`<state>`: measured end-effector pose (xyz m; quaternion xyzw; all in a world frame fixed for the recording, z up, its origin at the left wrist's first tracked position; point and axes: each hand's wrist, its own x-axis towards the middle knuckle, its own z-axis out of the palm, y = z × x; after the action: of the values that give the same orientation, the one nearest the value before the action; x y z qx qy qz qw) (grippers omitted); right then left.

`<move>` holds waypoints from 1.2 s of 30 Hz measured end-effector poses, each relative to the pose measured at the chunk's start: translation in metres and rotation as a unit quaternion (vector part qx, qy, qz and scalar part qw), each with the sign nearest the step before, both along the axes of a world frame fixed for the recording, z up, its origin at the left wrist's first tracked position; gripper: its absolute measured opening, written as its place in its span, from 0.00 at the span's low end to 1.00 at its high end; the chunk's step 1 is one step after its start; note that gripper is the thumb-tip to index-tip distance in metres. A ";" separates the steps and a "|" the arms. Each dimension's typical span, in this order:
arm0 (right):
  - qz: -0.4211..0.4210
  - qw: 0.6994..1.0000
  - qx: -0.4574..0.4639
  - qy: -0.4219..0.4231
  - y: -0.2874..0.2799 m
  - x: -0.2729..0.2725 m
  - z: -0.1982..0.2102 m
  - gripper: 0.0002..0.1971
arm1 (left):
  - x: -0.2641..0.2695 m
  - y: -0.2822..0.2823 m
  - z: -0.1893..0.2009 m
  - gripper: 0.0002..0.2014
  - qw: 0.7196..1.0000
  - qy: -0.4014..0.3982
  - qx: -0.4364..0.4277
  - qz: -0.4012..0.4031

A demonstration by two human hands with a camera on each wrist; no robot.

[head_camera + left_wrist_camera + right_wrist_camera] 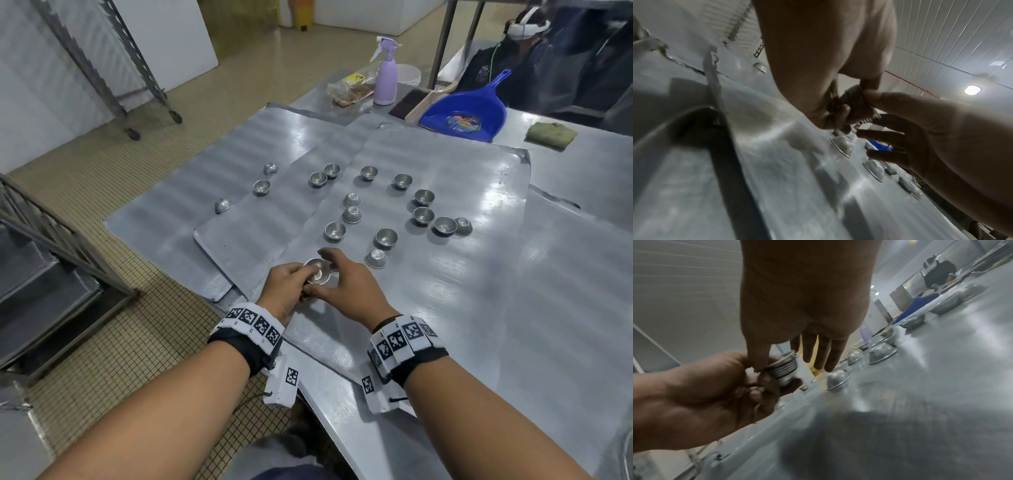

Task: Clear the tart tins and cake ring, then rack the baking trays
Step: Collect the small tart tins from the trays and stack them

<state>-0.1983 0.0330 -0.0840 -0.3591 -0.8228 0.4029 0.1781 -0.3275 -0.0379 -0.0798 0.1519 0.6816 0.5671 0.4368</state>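
Note:
My left hand (297, 278) grips a short stack of nested metal tart tins (319, 272) just above the near edge of the big baking tray (445, 308). My right hand (335, 274) pinches the same stack (784, 370) from the other side between thumb and forefinger, its other fingers (818, 352) held out straight. In the left wrist view the ribbed stack (853, 100) sits between both hands. Several loose tart tins (386, 237) lie scattered over the overlapping trays (239, 226), some upright, some upside down (376, 258).
A tray rack (51, 260) stands at the left on the tiled floor, and a wheeled rack (113, 72) farther back. Behind the trays are a purple spray bottle (386, 73), a blue dustpan (459, 116), a food bag (349, 89) and a green cloth (549, 135). A person (513, 58) sits beyond.

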 end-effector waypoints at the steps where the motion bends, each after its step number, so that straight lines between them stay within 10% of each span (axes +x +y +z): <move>1: -0.010 1.000 -0.003 -0.006 0.003 0.000 -0.004 0.32 | -0.004 0.000 -0.001 0.06 1.000 0.024 -0.015 0.008; 13: -0.062 0.976 0.104 -0.180 0.020 -0.014 -0.031 0.23 | -0.021 0.003 -0.007 0.09 0.993 0.098 -0.058 0.020; 19: -0.075 0.979 0.118 -0.148 0.022 -0.014 -0.036 0.10 | -0.026 0.002 -0.008 0.08 0.992 0.105 -0.065 0.010; 25: -0.060 0.985 0.100 -0.126 0.021 -0.008 -0.038 0.23 | -0.029 0.001 -0.015 0.06 0.993 0.095 -0.073 0.010; 36: -0.084 0.990 0.085 -0.081 0.014 0.006 -0.027 0.11 | -0.025 0.001 -0.016 0.06 0.994 0.093 -0.065 -0.001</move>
<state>-0.1920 0.0472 -0.1106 -0.4414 -0.8329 0.2846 0.1742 -0.3526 -0.0366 -0.0954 0.1757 0.7548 0.5046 0.3806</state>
